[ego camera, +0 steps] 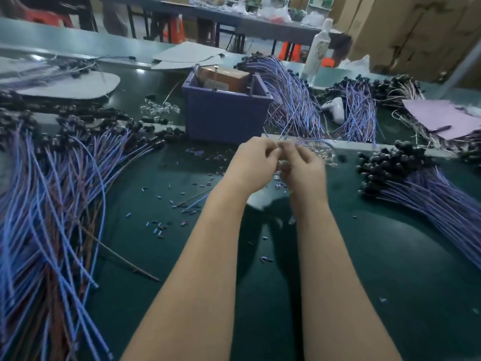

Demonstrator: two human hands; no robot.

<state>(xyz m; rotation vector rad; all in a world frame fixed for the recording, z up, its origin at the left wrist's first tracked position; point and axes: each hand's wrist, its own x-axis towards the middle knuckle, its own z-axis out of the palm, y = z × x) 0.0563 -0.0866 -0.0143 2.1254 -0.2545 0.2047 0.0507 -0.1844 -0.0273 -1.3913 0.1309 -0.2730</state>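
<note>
While bundles (52, 204) flank them, hands (251, 162) (303, 168) pinch wire (313, 142).

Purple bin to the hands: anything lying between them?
Head view: only a short strip of green mat, with small cut bits scattered leftward, separates the purple bin from the left hand and right hand pinching a wire.

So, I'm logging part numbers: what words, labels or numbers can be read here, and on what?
No text here can be read.
Bottle: label print too blurred to read.
Box in the bin: its pale label is too small and blurred.
</note>
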